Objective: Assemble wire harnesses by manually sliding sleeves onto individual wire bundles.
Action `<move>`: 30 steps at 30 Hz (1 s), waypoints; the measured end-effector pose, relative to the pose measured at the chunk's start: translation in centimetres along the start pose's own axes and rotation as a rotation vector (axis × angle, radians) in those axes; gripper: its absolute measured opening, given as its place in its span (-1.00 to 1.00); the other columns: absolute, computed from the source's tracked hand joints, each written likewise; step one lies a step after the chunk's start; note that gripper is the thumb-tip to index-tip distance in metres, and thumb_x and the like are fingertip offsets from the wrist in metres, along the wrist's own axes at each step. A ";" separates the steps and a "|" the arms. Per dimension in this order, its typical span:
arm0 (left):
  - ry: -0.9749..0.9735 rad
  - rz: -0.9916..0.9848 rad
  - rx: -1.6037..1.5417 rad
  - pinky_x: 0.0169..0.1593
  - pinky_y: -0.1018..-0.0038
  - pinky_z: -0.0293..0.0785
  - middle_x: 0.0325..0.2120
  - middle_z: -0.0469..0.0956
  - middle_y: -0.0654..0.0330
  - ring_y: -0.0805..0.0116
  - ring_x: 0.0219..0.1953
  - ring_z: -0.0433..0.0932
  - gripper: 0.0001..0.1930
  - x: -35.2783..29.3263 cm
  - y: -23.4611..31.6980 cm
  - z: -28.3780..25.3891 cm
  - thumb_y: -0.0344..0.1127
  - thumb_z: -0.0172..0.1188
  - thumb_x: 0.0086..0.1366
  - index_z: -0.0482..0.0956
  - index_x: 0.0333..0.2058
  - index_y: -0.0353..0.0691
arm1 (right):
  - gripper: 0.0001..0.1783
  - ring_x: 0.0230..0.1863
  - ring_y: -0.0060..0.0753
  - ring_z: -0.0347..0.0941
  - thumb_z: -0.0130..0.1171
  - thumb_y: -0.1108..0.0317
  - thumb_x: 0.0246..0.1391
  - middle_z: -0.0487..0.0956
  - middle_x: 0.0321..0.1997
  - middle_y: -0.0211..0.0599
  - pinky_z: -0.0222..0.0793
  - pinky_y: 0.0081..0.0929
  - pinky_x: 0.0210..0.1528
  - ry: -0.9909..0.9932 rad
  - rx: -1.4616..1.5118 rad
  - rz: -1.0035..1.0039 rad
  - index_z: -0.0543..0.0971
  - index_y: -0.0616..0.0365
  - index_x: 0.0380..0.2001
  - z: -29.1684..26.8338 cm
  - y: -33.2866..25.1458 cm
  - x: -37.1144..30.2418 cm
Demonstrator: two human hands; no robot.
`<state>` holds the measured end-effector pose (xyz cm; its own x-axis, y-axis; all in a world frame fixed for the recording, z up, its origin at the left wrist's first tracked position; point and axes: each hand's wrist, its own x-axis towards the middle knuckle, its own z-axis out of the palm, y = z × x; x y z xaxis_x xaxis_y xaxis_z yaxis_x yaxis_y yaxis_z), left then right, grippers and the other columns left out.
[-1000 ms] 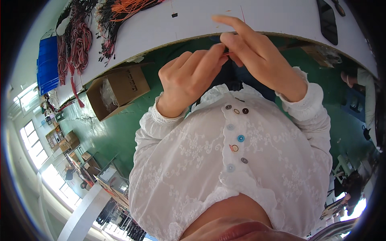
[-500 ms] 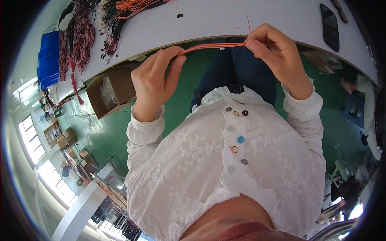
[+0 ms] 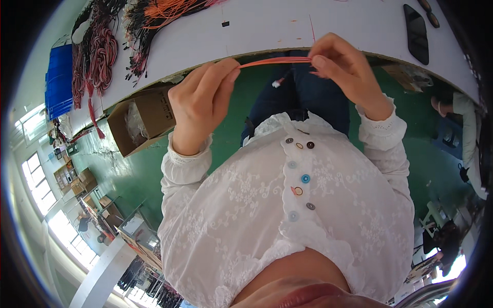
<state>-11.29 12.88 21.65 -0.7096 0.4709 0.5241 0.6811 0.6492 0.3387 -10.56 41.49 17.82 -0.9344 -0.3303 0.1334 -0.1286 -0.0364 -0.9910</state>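
Between my two hands stretches a thin bundle of orange-red wires [image 3: 275, 61], nearly level and just in front of the table's near edge. My left hand [image 3: 203, 100] is closed on its left end, thumb against fingers. At the other end my right hand [image 3: 341, 66] pinches the bundle with thumb and fingertips; short reddish ends poke out below those fingers. A small white connector [image 3: 277, 83] on a dark lead hangs under the wires, over my lap. Where that lead joins the bundle is hard to make out.
The white table [image 3: 257, 31] curves across the top. Orange and black wires [image 3: 149, 31] and coiled red-black cables [image 3: 102, 61] lie at its left, near blue panels [image 3: 59, 82]. A phone [image 3: 416, 35] lies far right. Below the table stands an open cardboard box [image 3: 154, 113]; another person's leg [image 3: 470, 138] shows at right.
The small white connector now dangles lower beneath the bundle. My right hand has shifted slightly, and reddish wire ends now show below its fingers. My left hand still grips its end.
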 end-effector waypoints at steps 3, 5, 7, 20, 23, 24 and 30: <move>-0.059 -0.018 -0.029 -0.55 0.44 0.40 -0.57 0.51 0.28 0.33 -0.58 0.52 -0.81 -0.3 0.4 0.4 -0.42 0.39 0.19 0.63 -0.21 -0.16 | -0.85 -0.37 -0.70 0.37 0.22 0.38 0.30 0.53 -0.32 -0.48 0.34 -0.71 -0.24 -0.010 -0.236 -0.053 0.53 0.18 -0.14 -0.5 -1.2 -0.2; -0.079 0.036 -0.038 -0.55 0.44 0.40 -0.58 0.51 0.28 0.33 -0.59 0.51 -0.82 0.0 1.1 1.1 -0.42 0.39 0.19 0.62 -0.23 -0.17 | -0.84 -0.38 -0.69 0.38 0.22 0.39 0.30 0.53 -0.32 -0.45 0.34 -0.71 -0.24 -0.091 -0.283 -0.017 0.52 0.18 -0.13 0.5 -3.1 0.4; -0.099 0.098 -0.053 -0.56 0.44 0.39 -0.59 0.50 0.27 0.32 -0.60 0.50 -0.83 0.6 1.8 1.6 -0.41 0.39 0.19 0.62 -0.25 -0.18 | -0.83 -0.38 -0.68 0.38 0.22 0.39 0.30 0.54 -0.31 -0.43 0.34 -0.70 -0.23 -0.165 -0.334 0.021 0.52 0.19 -0.11 1.9 -3.4 1.0; -0.076 0.150 0.015 -0.58 0.46 0.34 -0.61 0.43 0.34 0.39 -0.63 0.44 -0.83 0.7 2.1 2.5 -0.33 0.40 0.19 0.61 -0.27 -0.13 | -0.89 -0.41 -0.61 0.43 0.22 0.41 0.29 0.53 -0.38 -0.42 0.36 -0.65 -0.31 -0.107 -0.256 -0.120 0.53 0.21 -0.23 2.2 -2.1 1.1; -0.068 0.142 0.026 -0.59 0.47 0.33 -0.60 0.44 0.34 0.41 -0.62 0.45 -0.81 0.5 1.8 2.3 -0.31 0.41 0.17 0.61 -0.26 -0.12 | -0.88 -0.38 -0.65 0.46 0.22 0.38 0.31 0.55 -0.37 -0.43 0.36 -0.68 -0.30 -0.190 -0.240 -0.071 0.56 0.20 -0.20 1.6 -2.5 0.7; -0.068 0.134 0.019 -0.59 0.48 0.33 -0.59 0.44 0.34 0.41 -0.62 0.45 -0.80 0.4 1.6 2.3 -0.30 0.41 0.16 0.61 -0.26 -0.12 | -0.87 -0.37 -0.66 0.48 0.22 0.37 0.31 0.56 -0.38 -0.43 0.36 -0.69 -0.29 -0.148 -0.130 -0.003 0.57 0.21 -0.21 1.4 -2.4 0.5; -0.115 0.139 0.012 -0.57 0.46 0.36 -0.55 0.52 0.30 0.36 -0.58 0.51 -0.84 0.4 2.4 2.6 -0.36 0.35 0.21 0.59 -0.26 -0.18 | -0.80 -0.27 -0.61 0.57 0.18 0.37 0.33 0.60 -0.27 -0.44 0.44 -0.64 -0.25 -0.218 -0.255 -0.119 0.52 0.19 -0.04 2.6 -1.7 0.7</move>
<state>-10.43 16.18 20.59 -0.6249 0.6217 0.4722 0.7725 0.5798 0.2590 -10.12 38.90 19.52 -0.8183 -0.5328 0.2158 -0.3369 0.1404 -0.9310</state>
